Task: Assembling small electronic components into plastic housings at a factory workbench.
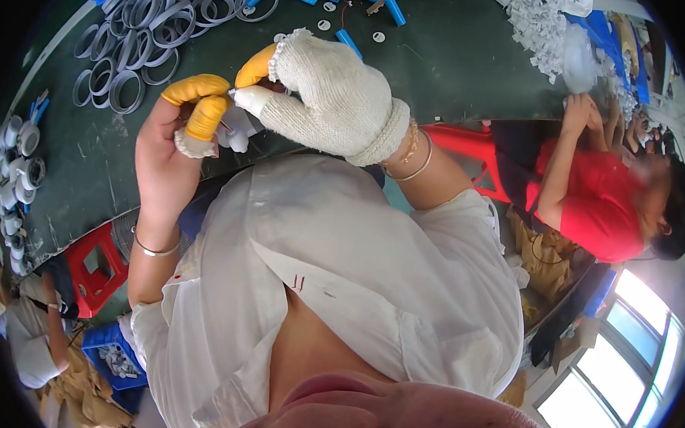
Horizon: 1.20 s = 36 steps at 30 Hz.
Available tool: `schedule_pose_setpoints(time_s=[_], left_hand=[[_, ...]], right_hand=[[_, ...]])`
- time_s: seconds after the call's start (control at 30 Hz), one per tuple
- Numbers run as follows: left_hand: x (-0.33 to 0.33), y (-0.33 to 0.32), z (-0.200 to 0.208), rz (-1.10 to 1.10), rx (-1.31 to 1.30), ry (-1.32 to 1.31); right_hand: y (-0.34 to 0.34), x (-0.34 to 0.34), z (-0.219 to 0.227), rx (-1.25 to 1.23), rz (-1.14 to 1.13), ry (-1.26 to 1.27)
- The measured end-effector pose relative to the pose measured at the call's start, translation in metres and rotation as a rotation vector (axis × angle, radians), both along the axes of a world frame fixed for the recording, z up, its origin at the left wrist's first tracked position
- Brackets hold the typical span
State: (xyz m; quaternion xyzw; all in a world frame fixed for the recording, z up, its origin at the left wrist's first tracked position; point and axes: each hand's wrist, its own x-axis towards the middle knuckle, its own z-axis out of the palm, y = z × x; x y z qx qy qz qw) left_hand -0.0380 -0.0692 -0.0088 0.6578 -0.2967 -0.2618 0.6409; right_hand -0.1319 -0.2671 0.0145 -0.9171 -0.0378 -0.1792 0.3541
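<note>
My left hand (168,139) wears yellow finger covers on thumb and forefinger, which are bent together in a pinch. Just beside those fingertips is a small white plastic part (239,131), partly hidden by them; the left hand appears to hold it. My right hand (329,97), in a white knitted glove with a yellow cover on one finger, meets the left fingertips. Its thumb and forefinger are closed, but whatever lies between them is too small to make out. Both hands are over the near edge of the dark green table (443,72).
Grey rings (147,29) pile up at the far left, with blue cylinders (396,11) beyond my hands. Small white pieces (534,30) are heaped far right. White and grey round parts (23,166) line the left edge. A person in red (602,204) sits at right, near a red stool (470,151).
</note>
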Motion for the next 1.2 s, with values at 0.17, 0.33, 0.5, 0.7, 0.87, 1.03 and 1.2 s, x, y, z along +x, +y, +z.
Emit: schedule_pose_setpoints(time_s=[0.17, 0.33, 0.5, 0.7, 0.87, 1.03, 1.2], left_hand=[[0.005, 0.010, -0.006, -0.034, -0.082, 0.208], [0.003, 0.009, -0.014, -0.001, -0.161, 0.382], [-0.002, 0.010, -0.017, -0.015, -0.194, 0.452], [-0.003, 0.009, -0.016, -0.021, -0.183, 0.461], [-0.010, 0.010, -0.013, -0.034, -0.083, 0.245], [-0.022, 0.005, -0.020, 0.181, -0.120, 0.016], [-0.029, 0.005, -0.030, 0.333, -0.222, -0.070]], right_hand=[[-0.003, 0.002, -0.002, 0.135, 0.090, -0.030], [0.002, 0.003, -0.003, 0.154, 0.092, 0.085], [0.002, 0.006, -0.003, 0.141, 0.111, 0.063], [-0.003, 0.008, 0.008, 0.134, 0.154, 0.128], [-0.012, 0.015, 0.011, 0.148, 0.312, 0.205], [0.024, 0.002, 0.002, -0.102, -0.010, -0.012], [0.040, -0.001, -0.014, -0.179, -0.051, -0.179]])
